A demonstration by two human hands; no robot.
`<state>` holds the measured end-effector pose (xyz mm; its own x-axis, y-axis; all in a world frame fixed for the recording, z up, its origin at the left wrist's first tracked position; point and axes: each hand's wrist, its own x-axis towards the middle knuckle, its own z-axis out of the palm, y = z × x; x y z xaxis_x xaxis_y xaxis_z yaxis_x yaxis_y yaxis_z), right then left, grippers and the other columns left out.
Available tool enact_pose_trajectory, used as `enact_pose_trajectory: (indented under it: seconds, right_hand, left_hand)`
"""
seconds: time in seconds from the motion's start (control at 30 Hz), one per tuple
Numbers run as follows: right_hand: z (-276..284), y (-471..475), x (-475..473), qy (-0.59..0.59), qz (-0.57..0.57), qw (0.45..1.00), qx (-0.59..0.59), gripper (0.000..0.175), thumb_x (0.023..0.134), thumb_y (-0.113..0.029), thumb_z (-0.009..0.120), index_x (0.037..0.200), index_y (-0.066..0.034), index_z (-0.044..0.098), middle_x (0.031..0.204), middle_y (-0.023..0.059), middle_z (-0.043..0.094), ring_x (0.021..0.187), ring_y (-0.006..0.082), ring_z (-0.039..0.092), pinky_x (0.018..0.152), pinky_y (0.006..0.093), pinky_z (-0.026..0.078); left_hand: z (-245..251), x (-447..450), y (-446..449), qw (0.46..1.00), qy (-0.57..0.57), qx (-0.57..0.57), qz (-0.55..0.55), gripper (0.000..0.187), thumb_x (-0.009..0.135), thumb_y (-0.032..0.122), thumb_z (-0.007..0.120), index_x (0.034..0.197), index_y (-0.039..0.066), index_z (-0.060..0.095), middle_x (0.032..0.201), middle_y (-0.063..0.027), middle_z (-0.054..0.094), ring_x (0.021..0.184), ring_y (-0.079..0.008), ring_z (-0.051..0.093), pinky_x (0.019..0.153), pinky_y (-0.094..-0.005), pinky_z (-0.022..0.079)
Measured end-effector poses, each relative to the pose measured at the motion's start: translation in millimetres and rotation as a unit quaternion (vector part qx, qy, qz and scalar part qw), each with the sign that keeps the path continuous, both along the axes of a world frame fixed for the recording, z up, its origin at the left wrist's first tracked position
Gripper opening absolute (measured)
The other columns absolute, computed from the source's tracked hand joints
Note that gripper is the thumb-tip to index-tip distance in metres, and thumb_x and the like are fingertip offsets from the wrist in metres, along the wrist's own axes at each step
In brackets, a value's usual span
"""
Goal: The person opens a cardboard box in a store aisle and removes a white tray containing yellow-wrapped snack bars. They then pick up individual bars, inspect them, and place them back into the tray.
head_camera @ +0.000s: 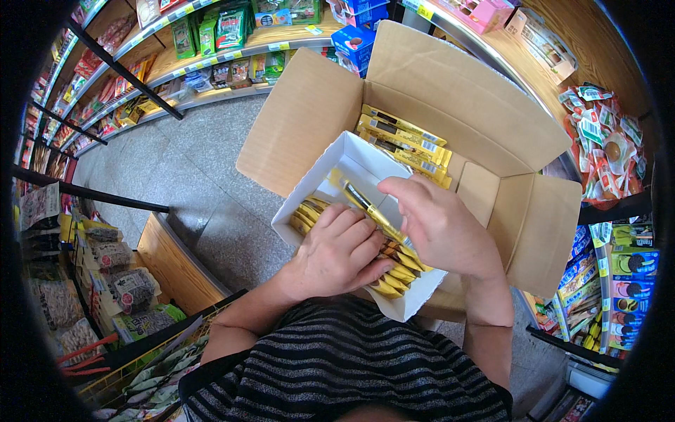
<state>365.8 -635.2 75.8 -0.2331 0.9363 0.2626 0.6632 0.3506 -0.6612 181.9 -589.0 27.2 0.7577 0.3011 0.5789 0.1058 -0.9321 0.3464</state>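
A white cardboard box [311, 195] sits tilted before me, partly over an open brown carton [306, 121]. Inside the white box stands a row of yellow packets [403, 269], packed close together. My left hand [337, 253] lies across that row, fingers curled over it and thumb on its near side. One slim yellow stick packet [364, 203] with a dark stripe slants over the row. The fingers of my right hand [443, 227] are at its lower end, which they partly hide. More yellow stick packets [403, 140] lie in the carton beyond the white box.
Store shelves [211, 60] with packaged snacks curve around the far side. A red net of wrapped eggs [606, 142] hangs at right, above boxed biscuits [633, 290]. Bagged dry goods [132, 290] stand at left beside a wooden shelf end [174, 264]. Grey stone floor [211, 158] lies between.
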Motion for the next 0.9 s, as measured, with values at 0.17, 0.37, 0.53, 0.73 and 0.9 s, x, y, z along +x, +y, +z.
enact_pose_trajectory:
  seconds: [0.17,0.37,0.53,0.73,0.9]
  right_hand:
    - [-4,0,-3,-0.137,0.034,0.986,-0.09,0.033,0.078,-0.003,0.056,0.11,-0.0017,0.05,0.083,0.0178,0.056,0.072,0.0354,0.058,0.061,0.0409,0.048]
    - [2,2,0,-0.101,0.096,0.977,-0.163,0.041,0.078,-0.007,0.057,0.118,0.0005,0.047,0.081,0.0178,0.058,0.071,0.0354,0.058,0.064,0.0415,0.049]
    - [-1,-1,3,-0.074,0.114,0.987,-0.09,0.047,0.076,0.0,0.054,0.123,0.0027,0.046,0.083,0.0181,0.059,0.072,0.0343,0.059,0.065,0.0389,0.049]
    - [5,1,10,0.172,0.095,0.976,-0.09,0.05,0.077,0.008,0.048,0.126,0.0043,0.043,0.099,0.0226,0.059,0.078,0.0293,0.063,0.07,0.0319,0.05]
    - [1,5,17,0.192,0.111,0.962,-0.161,0.038,0.079,0.004,0.053,0.118,0.0062,0.051,0.101,0.0192,0.059,0.08,0.0287,0.062,0.072,0.0322,0.049]
  left_hand:
    - [0,2,1,1.0,0.004,-0.001,0.0,0.03,0.068,0.024,0.072,0.084,0.002,0.06,0.084,-0.01,0.056,0.08,-0.0253,0.053,0.074,-0.0376,0.042]
    - [-2,-1,1,1.0,0.003,-0.001,-0.006,0.029,0.068,0.024,0.072,0.085,0.002,0.06,0.083,-0.0098,0.056,0.08,-0.0254,0.053,0.074,-0.038,0.042]
    - [-3,0,-2,1.0,0.001,0.007,0.01,0.034,0.069,0.025,0.071,0.09,0.002,0.06,0.09,-0.0109,0.056,0.083,-0.0258,0.053,0.079,-0.0394,0.042]
    - [-1,-2,-3,1.0,0.023,0.003,0.012,0.038,0.07,0.027,0.07,0.095,0.001,0.06,0.097,-0.0122,0.057,0.089,-0.0263,0.053,0.084,-0.042,0.04]
    - [7,-6,-9,0.998,0.062,-0.012,0.028,0.042,0.071,0.029,0.07,0.101,0.001,0.059,0.102,-0.0129,0.057,0.095,-0.0261,0.054,0.09,-0.0487,0.034]
